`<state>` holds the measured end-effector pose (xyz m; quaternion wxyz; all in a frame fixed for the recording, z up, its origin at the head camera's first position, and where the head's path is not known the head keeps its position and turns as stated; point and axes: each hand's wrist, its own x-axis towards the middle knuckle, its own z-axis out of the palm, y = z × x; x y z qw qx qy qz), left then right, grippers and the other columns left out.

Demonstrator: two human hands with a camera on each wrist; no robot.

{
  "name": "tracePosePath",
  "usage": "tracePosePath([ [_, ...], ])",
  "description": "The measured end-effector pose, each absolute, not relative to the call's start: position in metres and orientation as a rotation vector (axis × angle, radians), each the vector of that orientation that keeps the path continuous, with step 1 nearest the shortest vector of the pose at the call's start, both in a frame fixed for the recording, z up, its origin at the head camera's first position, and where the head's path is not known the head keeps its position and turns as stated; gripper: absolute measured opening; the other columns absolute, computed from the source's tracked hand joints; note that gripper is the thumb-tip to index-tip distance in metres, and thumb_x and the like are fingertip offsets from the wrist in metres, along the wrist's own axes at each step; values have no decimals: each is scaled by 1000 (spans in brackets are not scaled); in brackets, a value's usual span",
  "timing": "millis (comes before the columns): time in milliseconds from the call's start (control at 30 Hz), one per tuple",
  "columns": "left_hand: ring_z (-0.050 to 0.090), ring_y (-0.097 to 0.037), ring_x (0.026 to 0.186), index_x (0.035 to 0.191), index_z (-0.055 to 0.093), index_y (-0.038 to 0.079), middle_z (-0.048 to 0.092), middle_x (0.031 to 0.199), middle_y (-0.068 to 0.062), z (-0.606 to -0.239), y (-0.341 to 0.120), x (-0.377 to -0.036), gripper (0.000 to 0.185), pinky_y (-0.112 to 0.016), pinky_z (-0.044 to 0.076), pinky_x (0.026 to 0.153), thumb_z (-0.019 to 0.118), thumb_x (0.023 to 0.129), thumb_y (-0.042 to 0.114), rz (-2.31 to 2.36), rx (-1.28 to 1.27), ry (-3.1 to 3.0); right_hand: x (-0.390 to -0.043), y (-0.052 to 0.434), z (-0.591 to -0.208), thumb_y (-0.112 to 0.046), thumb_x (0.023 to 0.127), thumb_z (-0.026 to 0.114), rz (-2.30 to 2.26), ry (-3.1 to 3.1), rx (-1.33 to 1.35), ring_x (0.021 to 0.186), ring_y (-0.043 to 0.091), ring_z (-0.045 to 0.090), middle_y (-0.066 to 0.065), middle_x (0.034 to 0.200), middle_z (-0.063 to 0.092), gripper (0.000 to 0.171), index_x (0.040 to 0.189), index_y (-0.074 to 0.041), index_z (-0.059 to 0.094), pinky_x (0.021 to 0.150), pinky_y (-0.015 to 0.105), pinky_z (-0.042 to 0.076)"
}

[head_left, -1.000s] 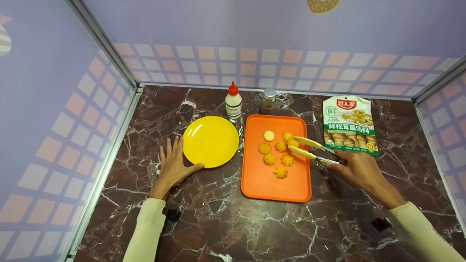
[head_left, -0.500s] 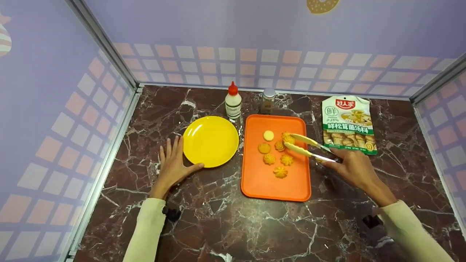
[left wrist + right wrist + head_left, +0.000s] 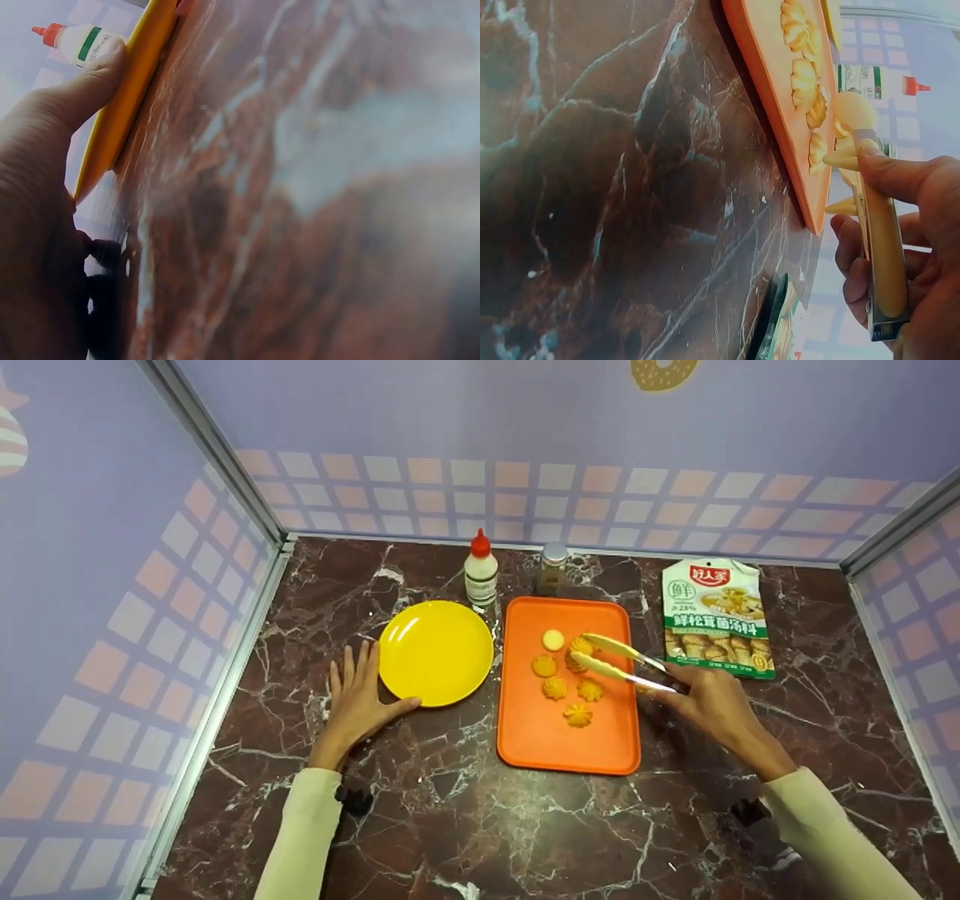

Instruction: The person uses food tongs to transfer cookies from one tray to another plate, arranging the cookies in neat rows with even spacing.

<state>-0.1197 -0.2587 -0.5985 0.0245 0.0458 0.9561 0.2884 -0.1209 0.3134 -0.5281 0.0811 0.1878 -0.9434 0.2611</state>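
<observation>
Right hand (image 3: 714, 705): grip wrapped around the handle end of the tongs (image 3: 606, 669), thumb along one arm, fingers curled on the other side. Tongs sit over the right part of the orange tray (image 3: 570, 754), long axis running from the hand leftward and slightly away from the person, yellow tips leading, arms spread. Tips are at a piped cookie (image 3: 580, 646); can't tell if it's pinched. Other cookies (image 3: 554, 688) lie around and nearer the person. Left hand (image 3: 354, 697): grip relaxed, fingers straight at the left rim of the yellow plate (image 3: 436, 656), thumb at its near rim. Red-capped bottle (image 3: 481, 576) and jar (image 3: 553, 570) stand upright behind; packet (image 3: 716, 622) lies right on the surface (image 3: 435, 832).
</observation>
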Motion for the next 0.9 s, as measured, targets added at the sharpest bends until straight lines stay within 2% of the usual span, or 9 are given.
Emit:
tracePosePath([
  [100, -13, -43, 169, 178, 5, 7, 0, 185, -19, -598, -259, -119, 137, -62, -18, 131, 80, 86, 76, 867, 127, 2954, -124, 310, -528, -21, 89, 95, 788, -2814, 565, 64, 27, 66, 22, 96, 82, 50, 130, 2, 80, 58, 50, 52],
  [233, -12, -45, 169, 178, 4, 6, 0, 184, -20, -596, -258, -119, 137, -63, -17, 131, 80, 86, 75, 856, 131, 2951, -129, 306, -529, -20, 88, 96, 798, -2806, 560, 58, 20, 54, 19, 89, 81, 49, 129, 2, 80, 54, 41, 44],
  [500, -10, -46, 169, 178, 6, 5, 2, 184, -21, -596, -256, -119, 136, -64, -15, 132, 80, 86, 74, 846, 132, 2967, -136, 298, -528, -17, 89, 94, 830, -2778, 572, 56, 16, 49, 19, 94, 82, 47, 129, 4, 80, 51, 32, 37],
  [700, -10, -47, 169, 177, 7, 4, 3, 184, -22, -596, -256, -118, 137, -65, -15, 131, 79, 86, 76, 844, 132, 2964, -140, 294, -528, -15, 88, 95, 797, -2773, 596, 58, 20, 54, 19, 90, 81, 44, 126, 5, 81, 53, 38, 44],
  [800, -12, -45, 169, 178, 5, 6, 1, 184, -20, -595, -256, -118, 137, -64, -17, 131, 79, 86, 76, 846, 127, 2954, -142, 291, -526, -15, 88, 95, 788, -2773, 602, 59, 22, 57, 23, 95, 81, 46, 126, 7, 80, 54, 40, 47],
  [900, -13, -43, 169, 178, 4, 7, 1, 185, -19, -595, -257, -119, 137, -62, -18, 131, 79, 86, 76, 846, 119, 2952, -144, 288, -523, -16, 89, 94, 804, -2772, 608, 59, 21, 59, 26, 101, 81, 48, 127, 8, 78, 53, 37, 47],
])
